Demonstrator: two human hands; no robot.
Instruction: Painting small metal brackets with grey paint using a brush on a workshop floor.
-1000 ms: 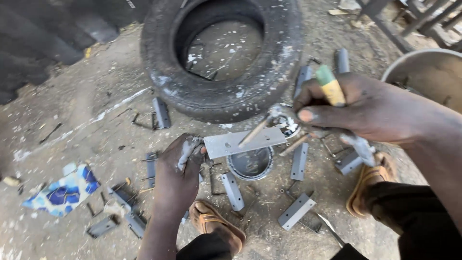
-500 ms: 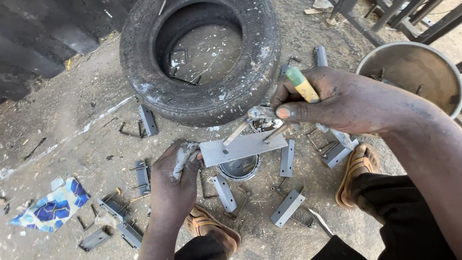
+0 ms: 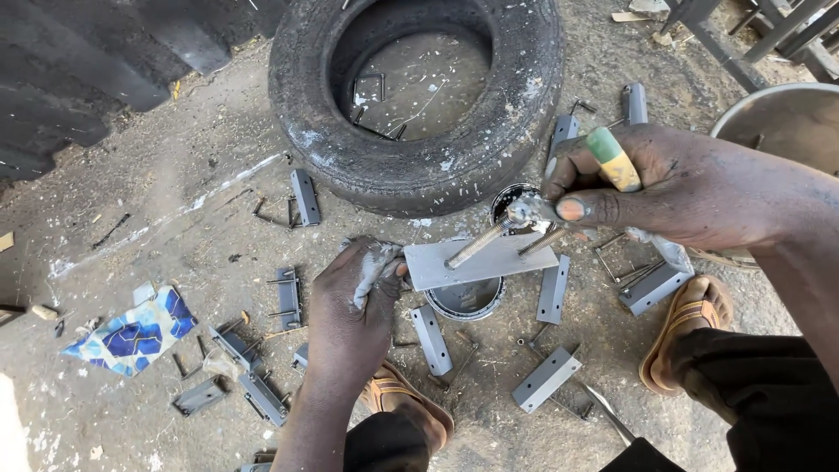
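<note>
The left hand (image 3: 354,306) reaches up from the lower middle of the frame, palm down with the wrist straight. Its paint-smeared fingers are closed on the left end of a flat grey metal plate (image 3: 481,260), holding it level at frame centre, just above a small round tin (image 3: 466,299) that stands on the dirt ground (image 3: 175,201).

The right hand (image 3: 673,188) comes in from the right edge with the forearm slanting down toward the lower right. It is curled shut around a brush with a yellow and green handle (image 3: 613,159); the thumb presses near the bristle end, which rests on the plate's upper right edge among some threaded bolts (image 3: 476,245).

Grey painted metal brackets (image 3: 546,378) lie scattered on the ground around the tin. A worn tyre (image 3: 419,96) lies flat at the top centre of the frame.
</note>
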